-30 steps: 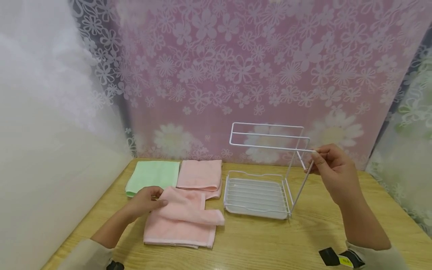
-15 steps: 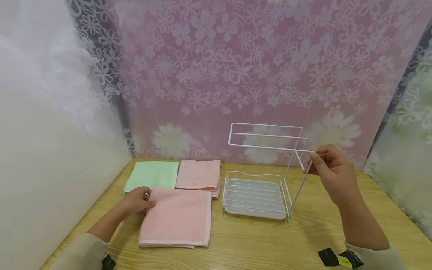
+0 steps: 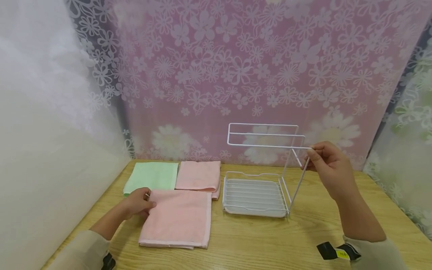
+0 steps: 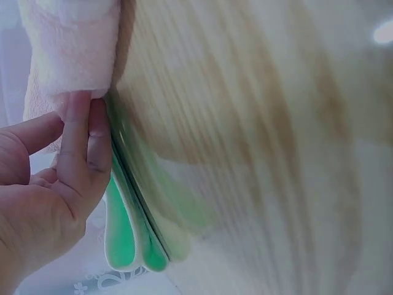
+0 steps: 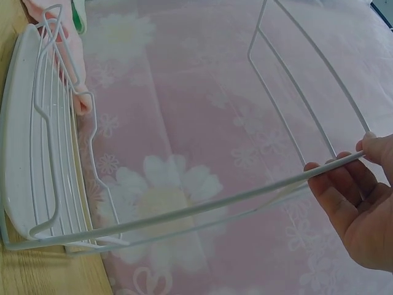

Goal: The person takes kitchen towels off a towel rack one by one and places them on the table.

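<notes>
A folded pink towel (image 3: 177,217) lies flat at the front left of the table. My left hand (image 3: 137,202) pinches its left edge, thumb on top and fingers tucked beneath; the left wrist view shows those fingertips hidden under the pink fold. My right hand (image 3: 332,167) grips the upper corner of a white wire rack (image 3: 268,146), thumb over the bar and fingers curled round it. The rack stands upright, its base over a white drip tray (image 3: 255,214). In the right wrist view the rack's side bar (image 5: 202,208) runs from the base to the hand.
Behind the front towel lie a folded green towel (image 3: 153,176) and another folded pink towel (image 3: 199,175), side by side. A flowered curtain (image 3: 243,75) hangs behind the wooden table (image 3: 256,243). A pale wall (image 3: 50,131) borders the left side.
The pink towel's raised flap has been laid down flat, its near layer now smooth and square. My left hand moved slightly left along with it. My right hand and the rack's top tilted slightly left.
</notes>
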`<action>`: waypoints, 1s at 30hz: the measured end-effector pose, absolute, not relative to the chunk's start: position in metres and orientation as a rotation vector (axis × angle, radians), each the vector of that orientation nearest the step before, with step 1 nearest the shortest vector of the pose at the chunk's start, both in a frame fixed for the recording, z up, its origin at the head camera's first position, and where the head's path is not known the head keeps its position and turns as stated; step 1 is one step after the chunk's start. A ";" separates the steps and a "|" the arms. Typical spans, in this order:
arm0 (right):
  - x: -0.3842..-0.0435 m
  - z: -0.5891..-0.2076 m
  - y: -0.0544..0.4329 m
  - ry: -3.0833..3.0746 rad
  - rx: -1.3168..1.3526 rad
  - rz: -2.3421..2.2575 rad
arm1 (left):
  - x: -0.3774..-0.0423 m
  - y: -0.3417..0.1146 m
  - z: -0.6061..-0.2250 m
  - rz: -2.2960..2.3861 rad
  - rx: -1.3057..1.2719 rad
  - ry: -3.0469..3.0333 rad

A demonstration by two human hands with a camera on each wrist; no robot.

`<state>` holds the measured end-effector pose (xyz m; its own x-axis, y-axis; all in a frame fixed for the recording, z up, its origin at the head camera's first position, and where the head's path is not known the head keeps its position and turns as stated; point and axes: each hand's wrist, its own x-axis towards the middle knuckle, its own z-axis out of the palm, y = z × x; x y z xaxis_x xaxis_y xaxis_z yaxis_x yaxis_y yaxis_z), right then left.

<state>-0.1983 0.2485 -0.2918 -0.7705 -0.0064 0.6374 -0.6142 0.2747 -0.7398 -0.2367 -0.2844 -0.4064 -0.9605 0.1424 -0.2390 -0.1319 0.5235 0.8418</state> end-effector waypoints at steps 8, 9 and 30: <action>-0.196 -0.290 0.248 -1.979 0.566 1.633 | -0.243 -0.285 -0.404 1.326 0.036 2.600; -0.196 -0.290 0.249 -1.975 0.566 1.641 | -0.244 -0.285 -0.404 1.308 0.042 2.616; -0.176 -0.325 0.272 -2.333 0.356 1.172 | -0.227 -0.299 -0.385 1.340 0.454 2.848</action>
<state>-0.1761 0.2718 -0.3248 -0.8401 -0.0085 0.5423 -0.4402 0.5947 -0.6727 -0.2273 -0.2989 -0.3846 -0.9585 0.2394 0.1550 0.2720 0.6042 0.7489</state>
